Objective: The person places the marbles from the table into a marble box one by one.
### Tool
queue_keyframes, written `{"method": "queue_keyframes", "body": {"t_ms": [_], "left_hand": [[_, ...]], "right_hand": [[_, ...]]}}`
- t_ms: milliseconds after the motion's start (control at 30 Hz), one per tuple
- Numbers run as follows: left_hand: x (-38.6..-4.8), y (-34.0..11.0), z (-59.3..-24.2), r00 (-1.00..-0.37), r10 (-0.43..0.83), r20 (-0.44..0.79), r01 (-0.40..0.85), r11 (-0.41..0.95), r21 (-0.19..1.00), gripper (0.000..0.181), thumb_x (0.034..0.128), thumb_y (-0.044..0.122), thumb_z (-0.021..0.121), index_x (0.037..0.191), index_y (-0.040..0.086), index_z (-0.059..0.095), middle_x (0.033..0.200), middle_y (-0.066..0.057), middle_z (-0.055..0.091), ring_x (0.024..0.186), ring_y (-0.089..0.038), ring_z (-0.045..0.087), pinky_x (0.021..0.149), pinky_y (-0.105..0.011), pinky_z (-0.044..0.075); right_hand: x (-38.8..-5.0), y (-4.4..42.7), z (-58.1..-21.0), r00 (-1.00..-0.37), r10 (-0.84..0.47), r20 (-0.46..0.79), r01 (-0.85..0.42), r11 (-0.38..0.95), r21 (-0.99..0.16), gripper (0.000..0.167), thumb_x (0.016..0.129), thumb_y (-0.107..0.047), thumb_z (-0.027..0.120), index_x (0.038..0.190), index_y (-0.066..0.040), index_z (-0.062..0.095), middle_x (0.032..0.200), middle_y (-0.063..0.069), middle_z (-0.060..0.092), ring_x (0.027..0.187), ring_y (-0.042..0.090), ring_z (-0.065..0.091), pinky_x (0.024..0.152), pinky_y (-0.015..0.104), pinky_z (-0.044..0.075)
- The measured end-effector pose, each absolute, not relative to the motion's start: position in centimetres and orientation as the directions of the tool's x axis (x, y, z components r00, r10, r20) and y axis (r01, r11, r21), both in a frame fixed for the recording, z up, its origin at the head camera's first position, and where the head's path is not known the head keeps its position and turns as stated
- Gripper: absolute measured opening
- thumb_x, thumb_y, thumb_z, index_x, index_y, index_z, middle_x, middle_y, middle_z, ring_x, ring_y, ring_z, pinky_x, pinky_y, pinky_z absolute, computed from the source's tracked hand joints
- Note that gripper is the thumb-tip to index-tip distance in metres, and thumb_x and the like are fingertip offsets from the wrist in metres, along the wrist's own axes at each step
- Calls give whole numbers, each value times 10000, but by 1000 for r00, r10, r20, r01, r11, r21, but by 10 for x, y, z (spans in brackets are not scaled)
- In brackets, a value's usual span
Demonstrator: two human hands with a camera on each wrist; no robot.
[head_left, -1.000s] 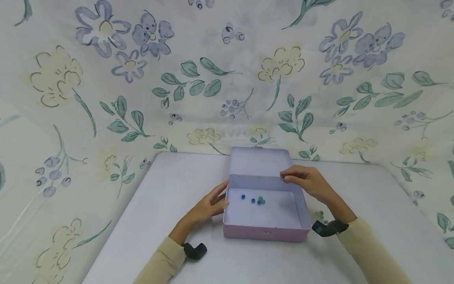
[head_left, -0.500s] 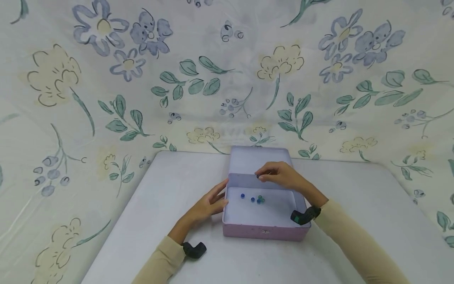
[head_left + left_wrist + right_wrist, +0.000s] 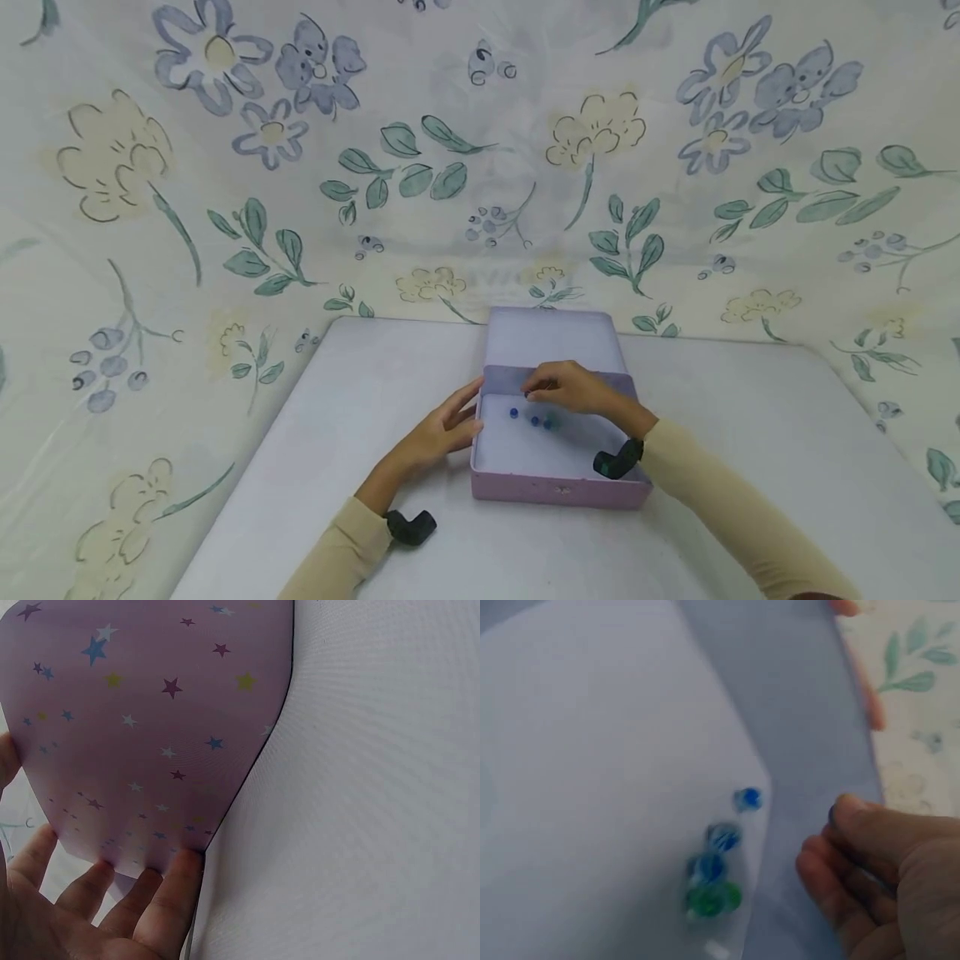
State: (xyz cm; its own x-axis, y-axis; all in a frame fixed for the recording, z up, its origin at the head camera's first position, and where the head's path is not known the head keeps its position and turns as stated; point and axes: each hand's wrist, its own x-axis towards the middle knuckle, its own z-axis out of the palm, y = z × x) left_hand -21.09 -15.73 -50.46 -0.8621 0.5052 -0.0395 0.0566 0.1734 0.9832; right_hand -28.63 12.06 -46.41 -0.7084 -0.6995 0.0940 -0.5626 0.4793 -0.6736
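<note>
While one white table (image 3: 390, 358) is spanning the lower head view, one open lilac box (image 3: 561, 490) is standing on it at lower center. The left hand (image 3: 438, 432), fingers parted, is touching the box's left side; the right hand (image 3: 573, 388) is hovering over the interior, thumb and fingers pinching one dark marble (image 3: 832, 813) between their tips. Three blue marbles (image 3: 724, 838) and two green marbles (image 3: 709, 901) are lying inside, left of those fingertips, at the right-wrist view's lower center.
</note>
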Motion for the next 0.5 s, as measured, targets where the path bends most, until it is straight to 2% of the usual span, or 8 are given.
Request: {"method": "queue_keyframes", "body": {"t_ms": [233, 500], "left_hand": [[-211, -158, -503, -855, 517, -39, 54, 164, 985, 750, 1010, 237, 591, 1613, 304, 149, 1698, -39, 59, 1537, -407, 159, 1126, -532, 422], [-212, -159, -506, -856, 517, -27, 69, 166, 984, 746, 1010, 250, 592, 1609, 322, 153, 1698, -27, 68, 1531, -411, 180, 1118, -525, 433]], "right_hand": [[-285, 112, -472, -709, -704, 55, -598, 557, -577, 156, 935, -112, 695, 1070, -90, 771, 1037, 15, 744, 949, 116, 671, 880, 285, 588], [-288, 106, -492, -680, -726, 103, -678, 569, -465, 106, 898, -115, 739, 990, -96, 787, 939, 7, 756, 761, 15, 596, 687, 144, 526]]}}
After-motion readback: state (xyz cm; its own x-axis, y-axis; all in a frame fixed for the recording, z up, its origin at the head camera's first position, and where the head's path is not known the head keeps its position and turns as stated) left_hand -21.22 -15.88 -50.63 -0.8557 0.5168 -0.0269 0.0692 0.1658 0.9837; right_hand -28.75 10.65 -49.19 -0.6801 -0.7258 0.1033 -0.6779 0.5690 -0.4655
